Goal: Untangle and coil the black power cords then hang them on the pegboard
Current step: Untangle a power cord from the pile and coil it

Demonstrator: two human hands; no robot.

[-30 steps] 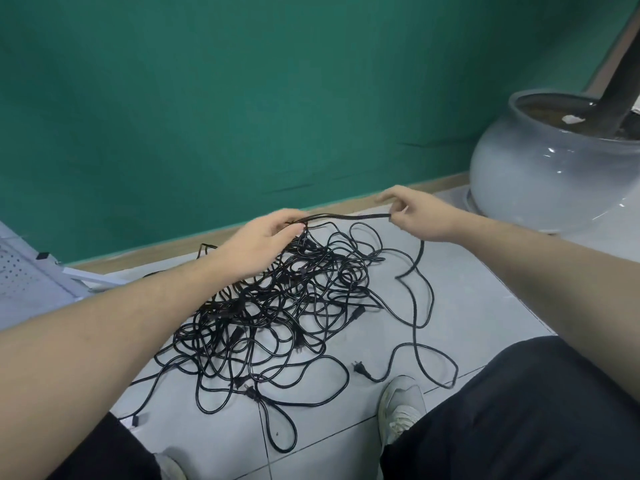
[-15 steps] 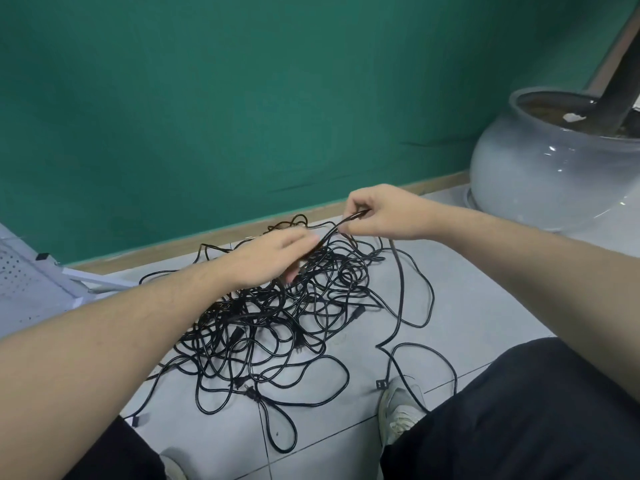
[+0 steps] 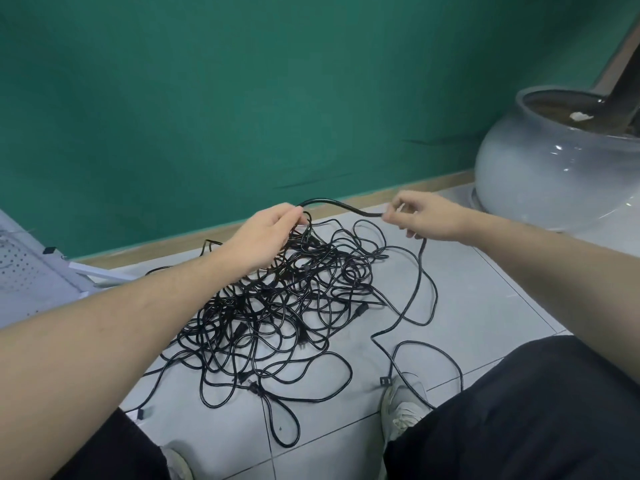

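Since half a second ago the hands have moved apart: the right hand point(image 3: 420, 216) pinches one black cord point(image 3: 341, 205), the left hand point(image 3: 265, 233) grips it too. Below both grips, the tangled cords point(image 3: 284, 306) lie on the floor point(image 3: 485, 296).

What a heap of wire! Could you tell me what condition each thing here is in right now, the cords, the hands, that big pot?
Cord pile: still tangled, lying on the tiled floor.
Lifted cord: raised off the pile, spanning between both hands.
Left hand: grips the lifted cord at its pile end.
Right hand: pinches the lifted cord's other end.
Loose plug: free, lying by the shoe.
Pot: upright.
Pegboard: no cords visible on it.
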